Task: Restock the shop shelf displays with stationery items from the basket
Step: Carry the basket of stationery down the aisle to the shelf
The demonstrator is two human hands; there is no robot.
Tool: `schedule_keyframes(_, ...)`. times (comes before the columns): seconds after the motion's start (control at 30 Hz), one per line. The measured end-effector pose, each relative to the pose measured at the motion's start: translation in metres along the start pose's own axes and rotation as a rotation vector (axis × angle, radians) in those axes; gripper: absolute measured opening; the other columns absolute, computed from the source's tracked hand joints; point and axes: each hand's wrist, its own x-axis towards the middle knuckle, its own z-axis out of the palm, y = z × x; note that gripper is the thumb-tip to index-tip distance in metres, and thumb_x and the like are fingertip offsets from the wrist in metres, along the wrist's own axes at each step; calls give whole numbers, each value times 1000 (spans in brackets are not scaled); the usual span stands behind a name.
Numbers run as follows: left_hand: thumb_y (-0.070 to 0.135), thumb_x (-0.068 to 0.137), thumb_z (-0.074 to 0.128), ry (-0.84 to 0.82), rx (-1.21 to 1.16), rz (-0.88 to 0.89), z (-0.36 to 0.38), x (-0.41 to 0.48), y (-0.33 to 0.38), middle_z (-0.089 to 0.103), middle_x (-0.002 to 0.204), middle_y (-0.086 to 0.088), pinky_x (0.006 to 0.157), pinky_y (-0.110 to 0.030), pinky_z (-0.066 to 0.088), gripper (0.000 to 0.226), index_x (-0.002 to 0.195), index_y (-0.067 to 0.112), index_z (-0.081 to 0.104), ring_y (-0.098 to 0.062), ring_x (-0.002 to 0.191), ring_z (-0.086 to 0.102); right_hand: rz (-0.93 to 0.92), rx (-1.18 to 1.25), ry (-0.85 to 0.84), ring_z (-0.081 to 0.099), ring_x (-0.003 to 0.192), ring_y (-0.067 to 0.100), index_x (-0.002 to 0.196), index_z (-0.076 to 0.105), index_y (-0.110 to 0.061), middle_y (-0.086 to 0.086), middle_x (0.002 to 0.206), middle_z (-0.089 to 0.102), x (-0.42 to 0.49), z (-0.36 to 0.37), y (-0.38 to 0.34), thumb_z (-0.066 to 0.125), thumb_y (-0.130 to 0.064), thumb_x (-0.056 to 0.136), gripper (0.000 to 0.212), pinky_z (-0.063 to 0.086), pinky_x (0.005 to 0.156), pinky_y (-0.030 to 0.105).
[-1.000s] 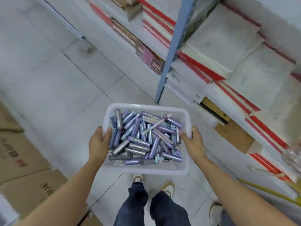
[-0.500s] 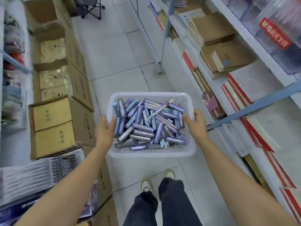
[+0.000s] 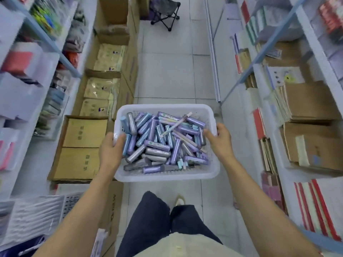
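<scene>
While left hand point(image 3: 111, 151) and right hand point(image 3: 220, 140) grip it, the basket point(image 3: 167, 108) brims — lilac tubes point(image 3: 157, 145).

White basket point(image 3: 167, 176) level, heaped purple tubes point(image 3: 157, 143).

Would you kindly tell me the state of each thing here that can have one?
basket: held off the floor, roughly level, loaded.
stationery tubes: loose, heaped in the basket.
left hand: grips the basket's left rim.
right hand: grips the basket's right rim.
carton: open, packets inside.
folding stool: unfolded, standing on the floor.
</scene>
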Motion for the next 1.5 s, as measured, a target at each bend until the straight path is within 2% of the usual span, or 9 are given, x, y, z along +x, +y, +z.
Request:
schedule_keyframes(0.07, 37, 97, 52, 41, 3, -26, -2, 36, 18, 63, 89, -27, 70, -53, 49, 39, 94, -1, 57, -42, 80, 60, -3, -2, -11, 55, 78, 22, 102, 55, 3, 23, 97, 62, 36, 13, -21, 65, -17, 88, 26, 52, 74, 45)
schedule_keyframes(0.2, 35, 97, 53, 65, -19, -22, -4, 114, 55, 62, 93, -22, 77, -51, 50, 26, 94, 9, 55, -36, 83, 59, -14, 9, -18, 57, 77, 23, 100, 55, -3, 16, 90, 62, 108, 43, -62, 64, -19, 89, 23, 51, 68, 38)
schedule_keyframes(0.33, 34, 98, 53, 27, -41, -3, -3, 201, 96, 63, 85, -12, 65, -40, 47, 31, 99, 3, 56, -30, 76, 58, -14, 52, 12, 60, 75, 15, 100, 54, -14, -1, 86, 61, 179, 65, -103, 64, -20, 90, 16, 49, 59, 22)
schedule_keyframes(0.5, 36, 97, 52, 12, 10, 84, 13, 306, 156, 53, 79, -3, 58, -31, 37, 29, 93, 8, 54, -14, 66, 46, 6, 26, 55, 59, 80, 23, 104, 53, -7, 14, 97, 61, 278, 77, -152, 62, -23, 90, 24, 53, 69, 39)
schedule_keyframes(0.7, 39, 96, 52, 27, -4, 60, 60, 431, 230, 50, 72, 3, 56, -31, 35, 24, 76, 26, 47, -13, 63, 44, -10, 31, 49, 60, 82, 22, 108, 53, -5, 14, 99, 61, 421, 78, -210, 62, -19, 90, 24, 52, 66, 33)
schedule_keyframes(0.93, 37, 96, 54, 38, -80, 28, 113, 571, 312, 54, 76, 2, 56, -27, 38, 24, 90, 14, 53, -10, 64, 47, -27, 19, 37, 63, 82, 19, 106, 54, -14, 6, 96, 62, 584, 76, -278, 62, -22, 90, 20, 53, 64, 29)
schedule_keyframes(1.17, 31, 97, 53, -35, -64, 103, 153, 735, 385, 46, 75, -9, 57, -30, 33, 28, 86, 6, 50, -16, 65, 40, -17, 68, 127, 60, 74, 13, 101, 55, -15, 0, 88, 61, 735, 101, -330, 65, -22, 89, 17, 48, 60, 25)
schedule_keyframes(1.3, 37, 97, 53, -27, 32, 121, 179, 822, 432, 42, 69, 1, 53, -24, 30, 33, 79, 11, 45, -10, 60, 36, 17, 56, 167, 60, 77, 14, 101, 53, -15, 1, 90, 60, 816, 107, -363, 65, -21, 88, 18, 50, 65, 28)
schedule_keyframes(1.5, 36, 96, 52, -62, 70, 115, 233, 941, 501, 42, 72, -4, 57, -29, 30, 33, 80, 8, 44, -13, 63, 36, 32, 18, 188, 52, 71, 0, 97, 50, -19, -12, 82, 52, 955, 104, -409, 63, -19, 89, 15, 37, 54, 13)
